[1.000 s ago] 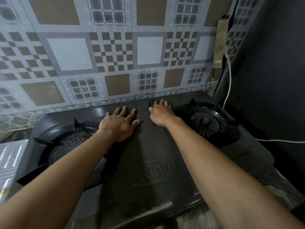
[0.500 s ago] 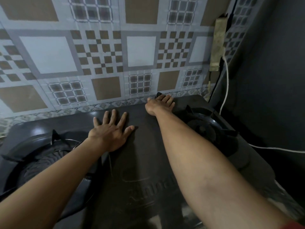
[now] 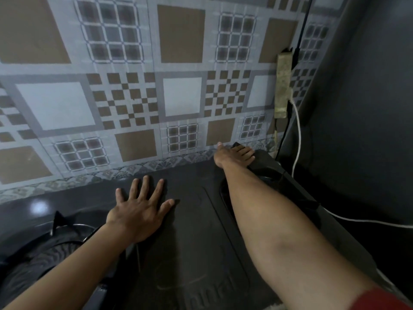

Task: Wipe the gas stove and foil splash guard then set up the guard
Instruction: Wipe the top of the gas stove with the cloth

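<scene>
Right hand (image 3: 234, 155) reached further to back edge of stove (image 3: 192, 220), fingers together; left hand (image 3: 139, 211) flat, spread.

dark two-burner gas stove (image 3: 190, 231) against patterned tile wall, flat glossy top, embossed logo near front

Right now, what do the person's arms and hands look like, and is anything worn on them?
Both hands, the left hand and the right hand, are bare: no gloves, rings or watch are visible. Both forearms are uncovered too. Only a red sleeve edge shows high on the right arm, at the picture's bottom corner.
</scene>
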`<act>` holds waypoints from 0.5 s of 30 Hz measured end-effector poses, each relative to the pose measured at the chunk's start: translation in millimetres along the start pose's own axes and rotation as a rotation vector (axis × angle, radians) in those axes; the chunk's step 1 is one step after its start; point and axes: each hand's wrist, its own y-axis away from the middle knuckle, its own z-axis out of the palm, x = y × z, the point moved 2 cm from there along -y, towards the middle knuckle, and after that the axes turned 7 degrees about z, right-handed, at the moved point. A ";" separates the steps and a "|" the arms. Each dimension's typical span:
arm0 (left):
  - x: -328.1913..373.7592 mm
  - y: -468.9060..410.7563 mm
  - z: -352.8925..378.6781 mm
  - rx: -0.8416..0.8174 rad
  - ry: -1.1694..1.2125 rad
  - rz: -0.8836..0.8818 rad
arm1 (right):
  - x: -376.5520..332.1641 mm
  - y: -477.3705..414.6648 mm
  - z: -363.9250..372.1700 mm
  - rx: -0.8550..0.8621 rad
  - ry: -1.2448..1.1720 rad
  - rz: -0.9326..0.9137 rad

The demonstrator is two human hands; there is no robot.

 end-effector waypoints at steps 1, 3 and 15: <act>0.0 0.0 -0.1 -0.003 -0.004 -0.001 | -0.9 -3.9 -2.3 -0.001 -0.010 0.022; -0.3 -0.2 1.3 -0.009 -0.014 0.001 | -4.1 -10.1 -7.1 -0.024 -0.025 0.066; 0.6 0.2 0.5 -0.010 -0.024 -0.012 | 22.1 -54.2 -54.1 -0.082 -0.123 0.491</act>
